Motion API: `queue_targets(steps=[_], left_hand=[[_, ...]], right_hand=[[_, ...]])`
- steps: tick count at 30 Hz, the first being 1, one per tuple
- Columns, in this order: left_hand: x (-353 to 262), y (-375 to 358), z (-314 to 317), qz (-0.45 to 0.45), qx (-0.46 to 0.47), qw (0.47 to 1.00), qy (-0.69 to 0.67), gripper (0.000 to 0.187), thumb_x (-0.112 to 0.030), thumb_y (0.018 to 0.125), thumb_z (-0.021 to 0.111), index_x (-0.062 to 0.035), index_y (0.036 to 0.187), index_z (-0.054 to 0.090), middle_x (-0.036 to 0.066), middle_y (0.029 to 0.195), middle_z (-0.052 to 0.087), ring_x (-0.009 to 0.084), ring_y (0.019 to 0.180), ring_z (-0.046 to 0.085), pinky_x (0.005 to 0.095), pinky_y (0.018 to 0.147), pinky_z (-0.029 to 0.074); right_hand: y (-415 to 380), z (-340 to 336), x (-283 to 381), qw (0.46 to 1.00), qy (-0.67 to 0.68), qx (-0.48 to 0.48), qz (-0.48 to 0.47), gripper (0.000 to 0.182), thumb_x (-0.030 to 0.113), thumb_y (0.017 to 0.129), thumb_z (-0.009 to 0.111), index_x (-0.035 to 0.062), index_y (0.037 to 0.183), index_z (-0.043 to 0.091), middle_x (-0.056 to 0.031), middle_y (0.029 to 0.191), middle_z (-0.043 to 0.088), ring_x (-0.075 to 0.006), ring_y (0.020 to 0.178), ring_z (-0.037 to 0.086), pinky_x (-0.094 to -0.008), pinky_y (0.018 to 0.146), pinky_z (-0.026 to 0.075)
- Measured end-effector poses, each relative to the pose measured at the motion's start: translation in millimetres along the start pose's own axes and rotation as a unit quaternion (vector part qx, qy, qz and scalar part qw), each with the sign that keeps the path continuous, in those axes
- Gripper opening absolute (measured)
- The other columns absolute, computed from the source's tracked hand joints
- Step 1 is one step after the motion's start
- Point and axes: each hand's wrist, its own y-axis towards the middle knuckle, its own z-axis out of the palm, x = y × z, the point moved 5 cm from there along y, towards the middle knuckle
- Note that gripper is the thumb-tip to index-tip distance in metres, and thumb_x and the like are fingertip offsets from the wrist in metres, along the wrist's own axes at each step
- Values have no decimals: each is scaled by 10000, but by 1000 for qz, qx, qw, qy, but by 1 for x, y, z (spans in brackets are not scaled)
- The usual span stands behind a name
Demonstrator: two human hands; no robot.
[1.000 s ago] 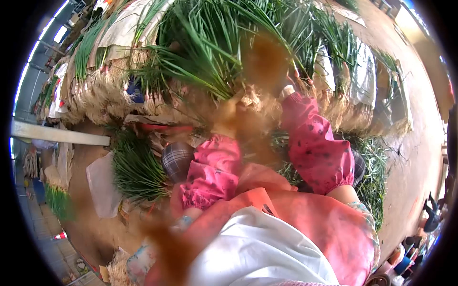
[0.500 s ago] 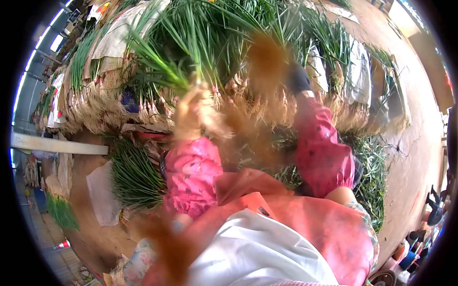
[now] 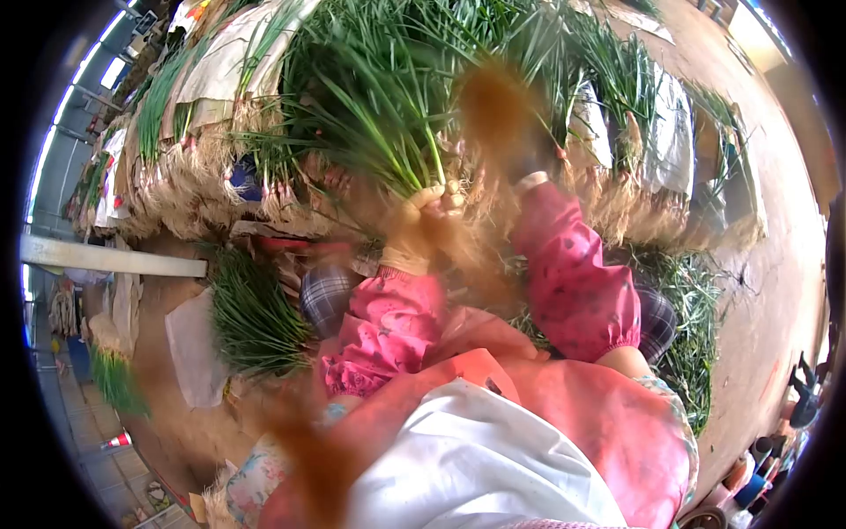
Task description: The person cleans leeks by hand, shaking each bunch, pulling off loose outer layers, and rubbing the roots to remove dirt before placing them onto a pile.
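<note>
In the head view, my left hand (image 3: 421,212) wears a pale yellowish glove and is closed round the stems of a bunch of green garlic (image 3: 407,154). The bunch's long leaves spread up and to the left, while its roots hang below the fist, partly blurred by a brown smear. My right hand (image 3: 527,163) looks dark-gloved and is beside the large heap of green garlic (image 3: 493,31). A brown blot on the lens covers most of it, so its fingers and anything in them are hidden. Pink sleeves cover both forearms.
Rows of rooted plants (image 3: 189,189) lie across the front, partly under pale sheets (image 3: 233,57). A leafy bundle (image 3: 256,313) rests on the left, near a white bar (image 3: 119,260). Loose leaf trimmings (image 3: 683,344) lie on the floor at right.
My left hand has moved right, nearer the right hand, still gripping the bunch. My right forearm has shifted slightly left. The camera view has turned a little.
</note>
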Motion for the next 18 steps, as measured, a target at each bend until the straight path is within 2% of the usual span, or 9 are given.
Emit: queue_targets(steps=[2, 3, 5, 7, 9, 11, 16, 17, 18], left_hand=[[0, -16, 14, 11, 30, 999, -13, 263, -134, 812, 569, -22, 1007, 434, 28, 760, 408, 121, 661, 430, 246, 539, 415], [-2, -16, 4, 27, 51, 998, 23, 252, -140, 816, 566, -40, 1006, 435, 27, 776, 407, 119, 668, 429, 238, 555, 414], [-1, -22, -7, 105, 35, 991, 73, 304, -110, 832, 544, -37, 1103, 425, 18, 787, 398, 107, 681, 405, 226, 599, 397], [7, -24, 15, 53, 160, 984, -64, 353, -87, 849, 531, -44, 1185, 433, -4, 780, 366, 91, 673, 354, 217, 617, 361], [11, -29, 12, 51, 145, 988, -29, 304, -104, 850, 542, -53, 1140, 468, -10, 769, 353, 89, 664, 338, 217, 605, 344], [11, -31, 13, 55, 128, 990, 8, 246, -130, 853, 553, -64, 1085, 501, -15, 750, 345, 89, 653, 323, 220, 585, 319], [-4, -48, 21, 89, 29, 984, 152, 152, -154, 842, 579, -90, 974, 540, 82, 938, 514, 164, 776, 502, 322, 609, 451], [-3, -44, 36, 17, 190, 973, 129, 151, -152, 836, 588, -79, 958, 537, 90, 964, 517, 166, 774, 517, 316, 593, 456], [-7, -53, 33, 0, 202, 972, 124, 149, -144, 826, 601, -68, 935, 534, 105, 990, 522, 166, 749, 532, 311, 575, 459]], right_hand=[[-14, 9, -31, 981, 53, 83, 170, 166, 156, 852, 503, 9, 851, 580, -32, 626, 554, -94, 437, 433, -220, 395, 338], [-40, 26, -28, 941, 128, 200, 240, 149, 182, 859, 520, 41, 892, 555, -17, 619, 529, -87, 437, 403, -217, 388, 319], [-75, 37, 1, 956, 128, 191, 183, 202, 227, 880, 517, 33, 929, 541, 9, 593, 473, -81, 439, 376, -217, 384, 279], [-89, 44, 17, 978, 111, 165, 67, 231, 215, 898, 497, 5, 987, 535, 14, 570, 442, -90, 437, 370, -229, 387, 261], [-92, 49, 39, 976, -7, 143, -164, 238, 193, 909, 479, -12, 1012, 539, 7, 565, 452, -95, 439, 382, -237, 394, 273], [-90, 54, 54, 924, -98, 75, -362, 235, 182, 914, 464, -20, 989, 557, -9, 572, 497, -83, 451, 409, -233, 399, 307], [-53, 35, 28, 994, 56, 94, -9, 185, 195, 911, 478, 31, 890, 561, -27, 653, 563, -68, 444, 417, -213, 383, 328], [-39, 25, 21, 992, 107, 60, 19, 194, 206, 915, 473, 33, 891, 556, -30, 666, 571, -66, 444, 416, -210, 381, 329], [-16, 1, 12, 992, 121, 34, -13, 196, 209, 918, 469, 34, 886, 552, -32, 678, 578, -65, 449, 424, -206, 382, 333]])
